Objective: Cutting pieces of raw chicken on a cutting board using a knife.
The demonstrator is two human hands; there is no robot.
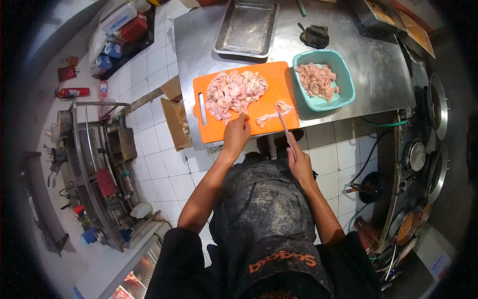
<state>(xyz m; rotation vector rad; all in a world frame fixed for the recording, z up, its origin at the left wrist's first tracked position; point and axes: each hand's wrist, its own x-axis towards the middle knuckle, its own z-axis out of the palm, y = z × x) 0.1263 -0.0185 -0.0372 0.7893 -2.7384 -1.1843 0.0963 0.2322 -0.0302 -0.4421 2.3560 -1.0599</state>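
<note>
A pile of raw pink meat, seemingly chicken skin [235, 93], covers the left part of an orange cutting board [274, 76]. My left hand [237, 134] is at the pile's near edge, fingers bent; whether they pinch any of it I cannot tell. In my right hand [300, 164] is a knife [285, 129], its blade pointing away from me over the board's right side. The knife tip touches a small separate strip of skin [266, 119]. Right of the board, a turquoise plastic basin [349, 86] holds cut pieces of similar meat [317, 80].
Behind the board lies a metal tray [246, 30] on the steel table [377, 74]. A dark object [315, 36] sits beyond the basin. An open cardboard box [173, 125] stands at the table's left edge. Pans [437, 106] line the right side; a metal rack [84, 149] is at left.
</note>
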